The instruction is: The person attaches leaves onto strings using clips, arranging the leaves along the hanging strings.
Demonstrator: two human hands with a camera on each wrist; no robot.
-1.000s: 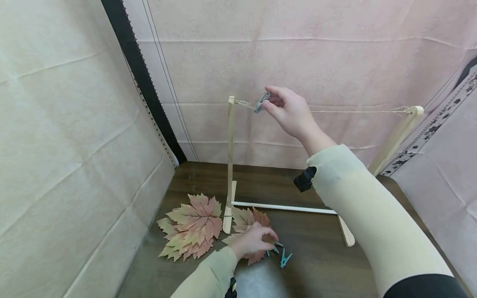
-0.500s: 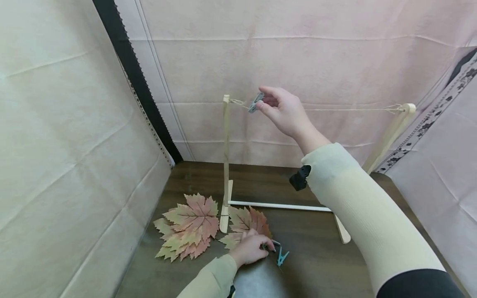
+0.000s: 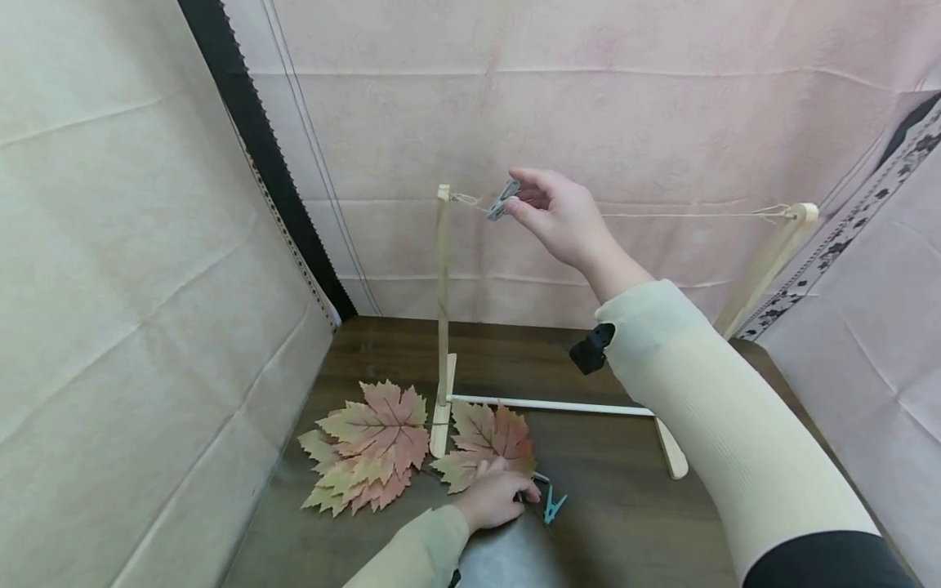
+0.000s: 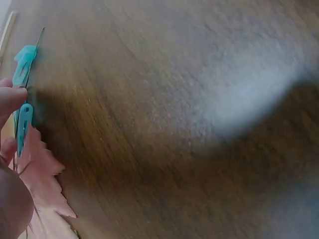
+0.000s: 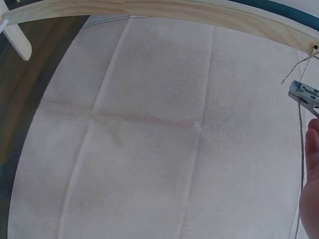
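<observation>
My right hand (image 3: 562,214) pinches a grey-blue clothespin (image 3: 503,200) at the left part of the string (image 3: 662,216). In the right wrist view the string passes at the mouth of that clothespin (image 5: 304,93). Down on the table, my left hand (image 3: 491,494) has its fingers curled at the lower edge and stem of an artificial maple leaf (image 3: 488,439); the hand hides part of it. Two turquoise clothespins lie right by its fingertips, one (image 3: 555,506) plainly visible, the other (image 4: 24,127) partly covered in the head view.
A wooden frame with a left post (image 3: 443,286) and a right post (image 3: 764,269) holds the string. A white bar (image 3: 559,405) joins its feet. Several stacked maple leaves (image 3: 367,449) lie left of the frame on the dark table (image 3: 603,498). Fabric walls surround it.
My left hand has lowered onto the leaf's lower edge and its fingers have curled in; the leaf has shifted slightly. The right hand stays at the string with its clothespin.
</observation>
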